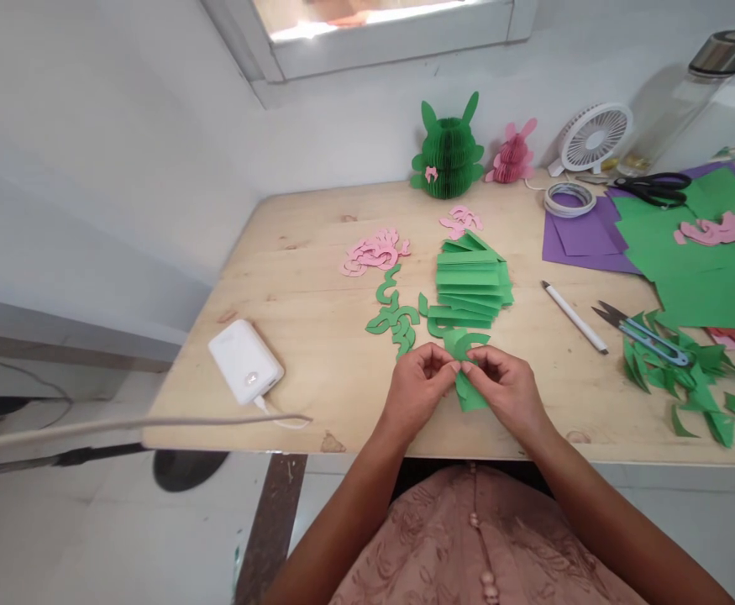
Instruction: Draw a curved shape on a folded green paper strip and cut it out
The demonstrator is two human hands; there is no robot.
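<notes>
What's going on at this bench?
A person's left hand and right hand pinch a piece of green paper at the table's near edge. A stack of folded green strips lies just beyond. Pink cutouts lie to the left; blue-handled scissors rest on green scraps to the right. Two paper figures, green and pink, stand by the wall.

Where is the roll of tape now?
In the head view, the roll of tape is at the upper right, on the purple paper, just below the white fan.
</notes>
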